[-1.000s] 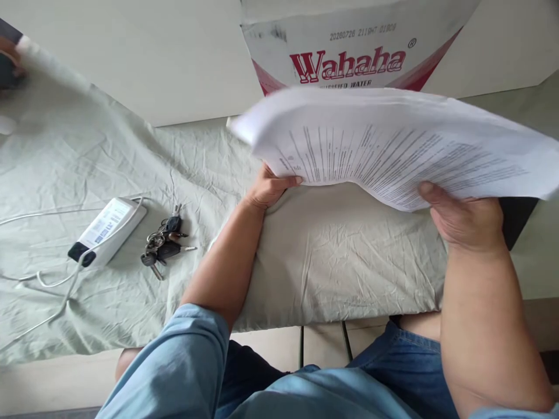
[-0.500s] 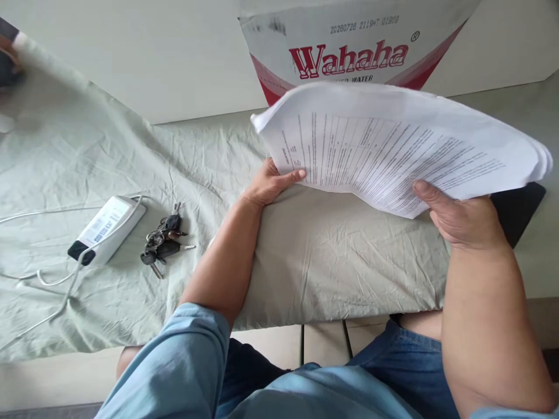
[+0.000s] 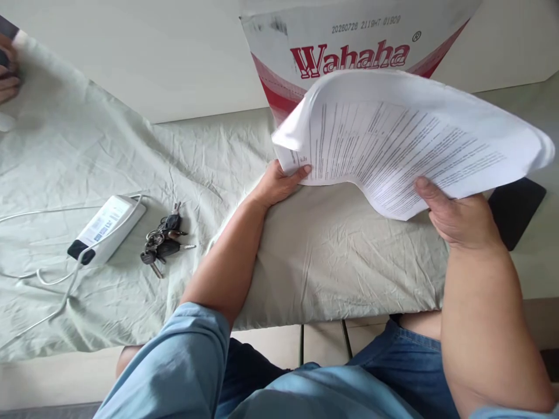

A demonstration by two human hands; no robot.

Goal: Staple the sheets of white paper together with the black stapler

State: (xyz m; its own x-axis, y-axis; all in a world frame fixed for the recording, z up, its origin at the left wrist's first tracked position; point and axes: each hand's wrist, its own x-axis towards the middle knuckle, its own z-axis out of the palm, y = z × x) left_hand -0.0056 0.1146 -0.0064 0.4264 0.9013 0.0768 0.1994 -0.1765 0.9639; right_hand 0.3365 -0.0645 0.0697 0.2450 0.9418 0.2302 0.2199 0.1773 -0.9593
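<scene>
A stack of printed paper sheets (image 3: pixel 393 139) is held up above the cloth-covered table, bowed along its length, with its far corners curling. My left hand (image 3: pixel 282 183) pinches the near left edge, thumb on top of the print and fingers hidden underneath. At the near right edge my right hand (image 3: pixel 458 212) grips the same stack, its thumb pressed on the top page and the other fingers out of sight below. Behind the sheets stands a Wahaha water carton (image 3: pixel 279 70), its lower part covered by the paper.
A bunch of keys (image 3: pixel 163 238) and a white box-shaped device (image 3: pixel 107 230) with a white cable (image 3: pixel 65 302) lie on the green cloth (image 3: pixel 209 145) to the left. A dark flat object (image 3: pixel 517 212) lies at right. Another person's hand (image 3: pixel 9 73) shows at the far left.
The left end of the paper stack has moved slightly right with my left hand, and the sheets bow more sharply. My right hand has barely moved. The other person's hand has shifted slightly.
</scene>
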